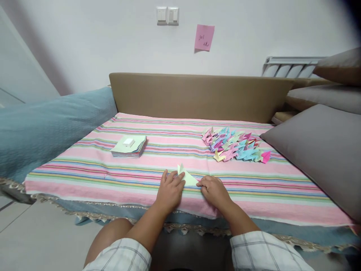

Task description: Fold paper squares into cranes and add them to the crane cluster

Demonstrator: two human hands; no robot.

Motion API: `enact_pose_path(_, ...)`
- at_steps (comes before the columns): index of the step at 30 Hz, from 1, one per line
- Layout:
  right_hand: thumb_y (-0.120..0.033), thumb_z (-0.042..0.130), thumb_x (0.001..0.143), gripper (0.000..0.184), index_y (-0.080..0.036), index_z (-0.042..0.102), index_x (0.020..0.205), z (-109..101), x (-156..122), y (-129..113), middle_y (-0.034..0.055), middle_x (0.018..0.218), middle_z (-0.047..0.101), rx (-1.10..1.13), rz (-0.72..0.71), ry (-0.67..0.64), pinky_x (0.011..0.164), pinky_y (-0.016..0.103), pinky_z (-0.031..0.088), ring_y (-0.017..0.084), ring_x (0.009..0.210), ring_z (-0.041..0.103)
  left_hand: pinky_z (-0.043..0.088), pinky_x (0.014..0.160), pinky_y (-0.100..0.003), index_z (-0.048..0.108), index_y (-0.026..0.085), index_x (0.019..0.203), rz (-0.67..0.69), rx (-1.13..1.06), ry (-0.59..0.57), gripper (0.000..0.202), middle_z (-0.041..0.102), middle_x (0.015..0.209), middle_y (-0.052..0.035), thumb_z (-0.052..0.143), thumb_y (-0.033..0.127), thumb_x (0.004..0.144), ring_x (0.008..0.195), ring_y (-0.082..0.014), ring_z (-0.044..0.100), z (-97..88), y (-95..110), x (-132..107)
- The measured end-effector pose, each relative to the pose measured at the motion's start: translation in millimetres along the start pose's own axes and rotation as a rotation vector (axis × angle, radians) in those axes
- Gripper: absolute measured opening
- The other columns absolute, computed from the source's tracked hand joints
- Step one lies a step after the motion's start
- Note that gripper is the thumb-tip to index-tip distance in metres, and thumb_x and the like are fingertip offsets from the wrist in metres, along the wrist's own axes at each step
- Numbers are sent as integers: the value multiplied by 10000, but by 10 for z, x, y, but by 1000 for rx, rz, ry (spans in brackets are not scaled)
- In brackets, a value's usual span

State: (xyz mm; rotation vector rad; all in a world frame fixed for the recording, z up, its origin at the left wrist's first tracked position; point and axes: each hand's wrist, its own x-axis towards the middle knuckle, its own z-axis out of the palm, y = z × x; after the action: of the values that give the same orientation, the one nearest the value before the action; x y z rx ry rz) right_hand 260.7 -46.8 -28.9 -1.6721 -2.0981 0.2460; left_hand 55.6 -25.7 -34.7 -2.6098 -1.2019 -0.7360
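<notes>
A pale green sheet of folded origami paper lies on the striped cloth in front of me, with a pointed flap standing up at its left end. My left hand holds the paper's left part against the cloth, its fingers bent over that end. At the right-hand corner, the thumb and fingertips of my right hand are closed on the paper's tip. Part of the sheet is hidden beneath my left fingers.
To the left, a small white box tops a stack of paper squares. Several colourful folded paper cranes are heaped at right. A grey cushion borders the striped cloth; a brown backrest rises behind.
</notes>
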Motion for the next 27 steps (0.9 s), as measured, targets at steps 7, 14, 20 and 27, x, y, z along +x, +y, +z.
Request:
enact_pose_path(7, -80, 474, 754, 320, -254, 717, 871, -20, -2, -15, 27, 915, 662, 6, 12, -2, 832, 314, 358, 184, 895, 564, 128, 1078, -583, 570, 271, 1172, -37, -32, -132, 443, 564, 1275, -31, 523, 186, 739, 1234, -298, 415, -63, 58, -47)
enact_pose_path(14, -85, 472, 757, 317, -256, 716, 864, -21, -3, -18, 23, 910, 665, -4, 13, 1, 834, 322, 355, 184, 890, 569, 252, 1039, -541, 542, 232, 1221, -93, -61, -174, 495, 541, 1301, -50, 484, 161, 735, 1220, -290, 430, -28, 81, -56)
enact_pose_path(20, -88, 477, 756, 313, -257, 714, 870, -5, 3, -7, 21, 917, 664, -10, 9, 1, 837, 322, 346, 182, 898, 566, 269, 1036, -520, 550, 235, 1211, -96, -34, -147, 489, 477, 1361, -57, 494, 164, 731, 1231, -298, 407, -13, 79, -76)
enact_pose_path(27, -91, 473, 762, 314, -255, 712, 884, -1, -1, 2, 20, 927, 661, -7, 19, -13, 845, 323, 340, 185, 906, 557, 277, 1026, -503, 560, 254, 1190, -125, -47, -153, 487, 493, 1342, -61, 531, 177, 710, 1220, -297, 410, -33, 68, -63)
